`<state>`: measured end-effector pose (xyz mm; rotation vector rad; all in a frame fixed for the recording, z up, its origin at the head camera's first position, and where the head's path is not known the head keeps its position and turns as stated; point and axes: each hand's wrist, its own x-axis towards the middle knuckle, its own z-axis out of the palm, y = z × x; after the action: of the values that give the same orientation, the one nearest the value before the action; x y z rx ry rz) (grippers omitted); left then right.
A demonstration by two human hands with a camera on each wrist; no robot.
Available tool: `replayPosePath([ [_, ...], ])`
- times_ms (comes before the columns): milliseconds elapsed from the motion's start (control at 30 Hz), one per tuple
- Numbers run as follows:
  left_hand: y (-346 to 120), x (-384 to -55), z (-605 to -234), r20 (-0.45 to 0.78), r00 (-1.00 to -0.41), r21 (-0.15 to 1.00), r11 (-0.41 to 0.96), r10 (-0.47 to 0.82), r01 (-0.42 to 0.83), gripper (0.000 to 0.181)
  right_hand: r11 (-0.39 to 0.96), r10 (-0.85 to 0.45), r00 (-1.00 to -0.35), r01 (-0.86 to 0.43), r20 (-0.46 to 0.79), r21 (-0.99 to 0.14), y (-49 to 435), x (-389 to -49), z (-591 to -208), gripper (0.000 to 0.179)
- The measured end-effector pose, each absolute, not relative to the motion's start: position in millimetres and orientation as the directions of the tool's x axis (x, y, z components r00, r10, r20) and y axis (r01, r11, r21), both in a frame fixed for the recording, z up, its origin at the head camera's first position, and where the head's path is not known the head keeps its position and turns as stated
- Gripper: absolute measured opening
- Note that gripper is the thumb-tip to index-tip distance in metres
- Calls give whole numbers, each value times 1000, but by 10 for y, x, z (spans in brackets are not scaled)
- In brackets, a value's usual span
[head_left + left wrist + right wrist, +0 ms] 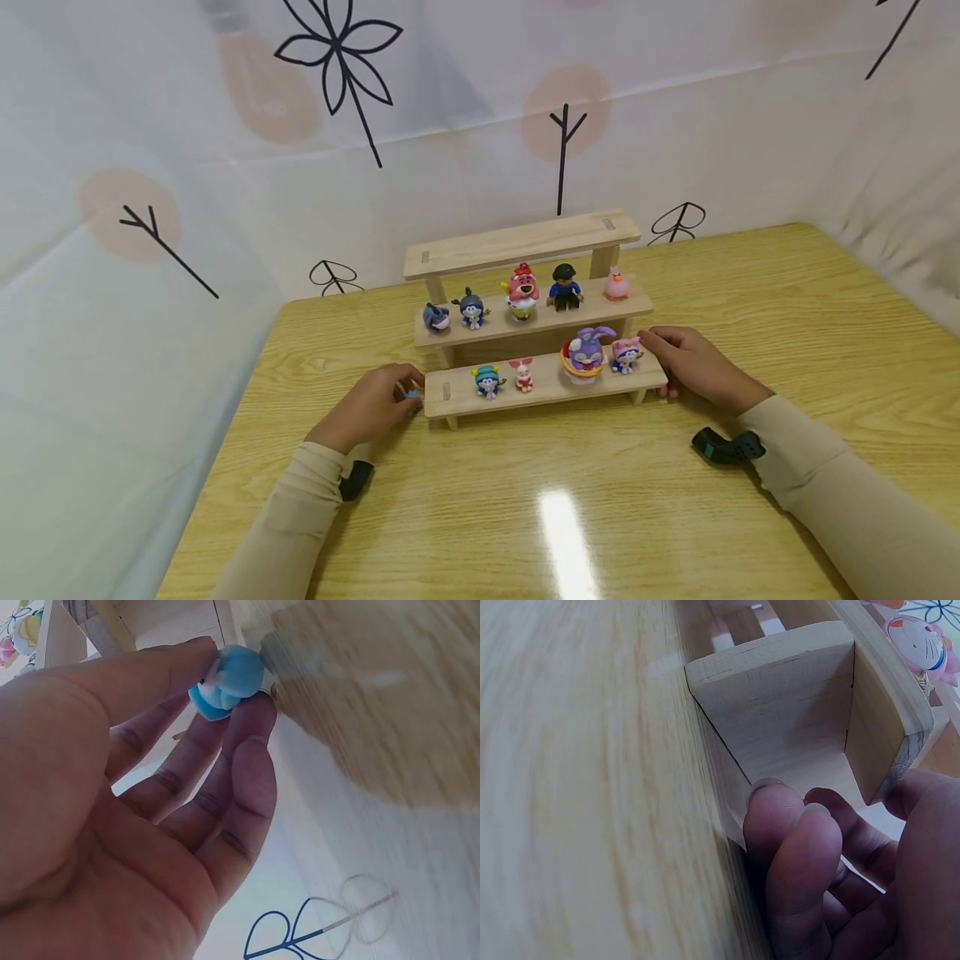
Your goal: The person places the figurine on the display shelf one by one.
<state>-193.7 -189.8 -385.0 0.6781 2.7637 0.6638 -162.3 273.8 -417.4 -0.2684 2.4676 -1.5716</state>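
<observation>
In the left wrist view, my left hand [375,402] pinches a small light-blue toy figure [238,675] between thumb and fingertips. The head view places this hand just off the left end of the low front step of a three-tier wooden display stand [467,402]. At the other end of that step is my right hand [697,367], its fingers loosely bent. Its thumb meets the board's corner in the right wrist view, with the fingertips lower, beside the support leg [780,697]. A pink-hooded figurine [626,354] stands close to this hand.
Along the front step also stand a purple rabbit figure [585,357], a small piglet figure [523,375] and a teal-hatted figurine [488,382]. Several more figures, including a pink bear [522,292], line the middle step. Behind the wooden table [480,500] hangs a patterned cloth [465,150].
</observation>
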Motion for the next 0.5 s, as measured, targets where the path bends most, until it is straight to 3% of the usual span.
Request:
replayPosePath([
  [500, -1906, -1861, -3644, 29, -882, 509, 753, 470, 418, 22, 429, -253, -964, -40, -78, -903, 2735, -1627, -4176, 53],
])
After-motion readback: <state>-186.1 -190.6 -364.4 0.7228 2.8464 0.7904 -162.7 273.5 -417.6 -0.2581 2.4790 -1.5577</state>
